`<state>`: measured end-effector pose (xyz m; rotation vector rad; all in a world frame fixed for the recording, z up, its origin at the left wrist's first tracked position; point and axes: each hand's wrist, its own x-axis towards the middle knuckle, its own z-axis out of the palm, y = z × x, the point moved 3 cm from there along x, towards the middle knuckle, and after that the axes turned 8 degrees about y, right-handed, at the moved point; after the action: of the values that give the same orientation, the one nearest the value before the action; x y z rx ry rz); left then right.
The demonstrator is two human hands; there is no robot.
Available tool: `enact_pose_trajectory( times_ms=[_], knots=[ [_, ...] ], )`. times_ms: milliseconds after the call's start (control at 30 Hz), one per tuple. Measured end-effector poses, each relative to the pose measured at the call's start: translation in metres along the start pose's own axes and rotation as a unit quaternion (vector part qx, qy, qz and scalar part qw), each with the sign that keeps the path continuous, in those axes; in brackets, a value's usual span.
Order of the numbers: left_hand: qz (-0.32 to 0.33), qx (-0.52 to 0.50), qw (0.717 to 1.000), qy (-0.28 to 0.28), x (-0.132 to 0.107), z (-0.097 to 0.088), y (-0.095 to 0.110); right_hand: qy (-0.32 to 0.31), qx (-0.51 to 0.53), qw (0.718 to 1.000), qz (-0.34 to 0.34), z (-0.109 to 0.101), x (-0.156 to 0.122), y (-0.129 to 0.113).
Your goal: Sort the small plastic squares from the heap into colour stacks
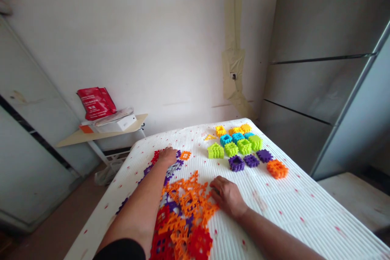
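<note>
Reaching out across the table, my left hand (168, 156) rests over flat interlocking plastic tiles; its fingers are largely hidden behind the back of the hand. A red tile (155, 156) and purple tiles (178, 158) show on either side of it. Just to its right lies an orange square tile (185, 155). My right hand (228, 196) is at the right edge of a loose pile of orange tiles (189, 199), its fingers curled in. What they hold, if anything, cannot be made out. Red tiles (200, 243) and purple ones mix into the near pile.
Sorted stacks stand at the table's right: yellow (220, 131), blue (226, 140), green (215, 150), purple (236, 163) and orange (277, 169). A white ridged cover (258, 227) lies over the table. A side table (138, 124) holds red bags (96, 103); a grey fridge (313, 77) stands right.
</note>
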<state>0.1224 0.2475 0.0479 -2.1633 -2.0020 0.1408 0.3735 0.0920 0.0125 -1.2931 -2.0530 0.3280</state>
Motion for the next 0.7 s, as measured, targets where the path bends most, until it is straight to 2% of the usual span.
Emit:
enact_pose_trajectory(
  times_ms=[200,433,700],
  knots=[
    [-0.03,-0.017,0.999,-0.004,0.003,-0.001,0.009,0.008,-0.012,1.0,-0.006,0.001,0.001,0.0],
    [-0.079,-0.111,0.99,0.027,0.005,-0.012,0.011,0.003,-0.028,1.0,-0.008,0.003,0.001,0.001],
    [0.007,-0.27,0.963,-0.001,0.002,-0.016,0.051,0.005,-0.028,1.0,-0.011,0.005,0.002,0.003]
  ],
)
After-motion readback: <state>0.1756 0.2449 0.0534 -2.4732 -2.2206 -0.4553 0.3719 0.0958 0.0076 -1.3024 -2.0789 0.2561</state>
